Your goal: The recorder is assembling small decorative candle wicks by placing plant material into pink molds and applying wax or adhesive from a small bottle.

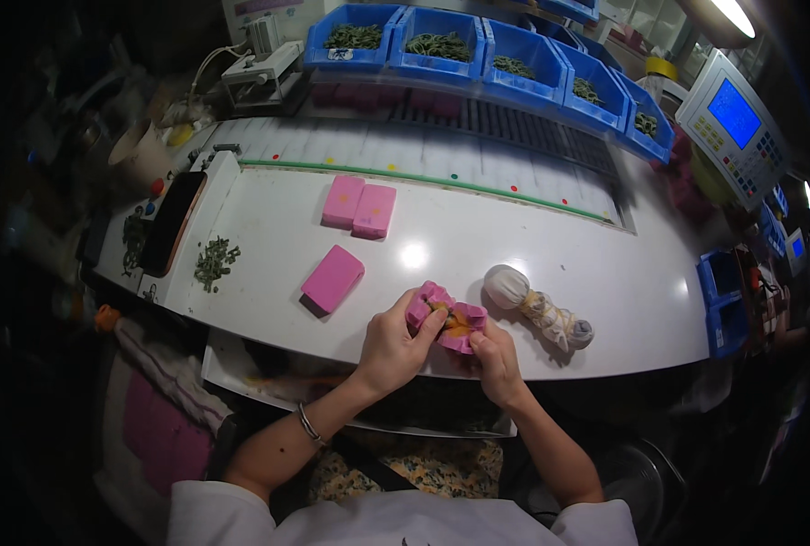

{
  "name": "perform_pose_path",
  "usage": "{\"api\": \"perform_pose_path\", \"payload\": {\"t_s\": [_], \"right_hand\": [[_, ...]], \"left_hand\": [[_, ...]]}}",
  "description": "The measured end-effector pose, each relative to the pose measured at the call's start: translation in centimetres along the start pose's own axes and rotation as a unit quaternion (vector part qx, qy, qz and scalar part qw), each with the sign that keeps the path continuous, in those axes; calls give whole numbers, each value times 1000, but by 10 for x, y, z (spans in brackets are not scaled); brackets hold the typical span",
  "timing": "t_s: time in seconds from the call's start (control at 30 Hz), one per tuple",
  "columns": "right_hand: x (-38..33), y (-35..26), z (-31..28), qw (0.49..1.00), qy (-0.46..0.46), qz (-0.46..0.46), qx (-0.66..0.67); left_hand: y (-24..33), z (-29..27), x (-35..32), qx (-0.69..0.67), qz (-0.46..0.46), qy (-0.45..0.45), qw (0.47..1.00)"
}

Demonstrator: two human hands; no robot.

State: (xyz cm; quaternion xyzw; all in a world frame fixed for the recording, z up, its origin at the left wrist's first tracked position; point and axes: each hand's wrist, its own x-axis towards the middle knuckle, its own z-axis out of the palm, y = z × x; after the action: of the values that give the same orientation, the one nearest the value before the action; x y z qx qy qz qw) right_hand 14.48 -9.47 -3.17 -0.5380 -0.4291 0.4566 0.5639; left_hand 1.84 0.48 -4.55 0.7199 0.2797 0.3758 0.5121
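Above the table's front edge, my left hand and my right hand grip a pink rubber mould from both sides. It is bent and spread apart, with yellowish-orange patches showing inside. Both thumbs press on it near the split; the fingers beneath are partly hidden. To the left lies a closed pink mould block. Farther back, two more pink blocks rest side by side. Right of my hands is a white cloth bundle, round at one end and tied with string.
A pile of small green pieces and a dark phone lie at left. Blue bins of green pieces line the back. A control panel with a blue screen stands at right. Under the table edge, a drawer is pulled out.
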Motion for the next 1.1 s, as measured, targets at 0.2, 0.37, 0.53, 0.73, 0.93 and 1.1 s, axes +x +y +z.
{"api": "perform_pose_path", "payload": {"t_s": [0.2, 0.37, 0.53, 0.73, 0.93, 1.1], "right_hand": [[1, 1, 3, 999, 14, -16, -26], [-9, 8, -1, 999, 22, -1, 46], [-20, 6, 16, 980, 69, 33, 185], [-56, 7, 65, 963, 54, 58, 256], [-54, -14, 34, 986, -124, 101, 49], [-29, -51, 7, 986, 89, -64, -129]], "left_hand": [[-1, -1, 2, -64, -4, 10, 998], [3, -6, 4, -49, -46, 3, 998], [7, -8, 0, -156, -91, -22, 983], [29, 4, -12, -457, -208, -59, 863], [39, -20, -7, -528, -308, -3, 791], [50, -23, -11, -494, -309, -107, 806]]}}
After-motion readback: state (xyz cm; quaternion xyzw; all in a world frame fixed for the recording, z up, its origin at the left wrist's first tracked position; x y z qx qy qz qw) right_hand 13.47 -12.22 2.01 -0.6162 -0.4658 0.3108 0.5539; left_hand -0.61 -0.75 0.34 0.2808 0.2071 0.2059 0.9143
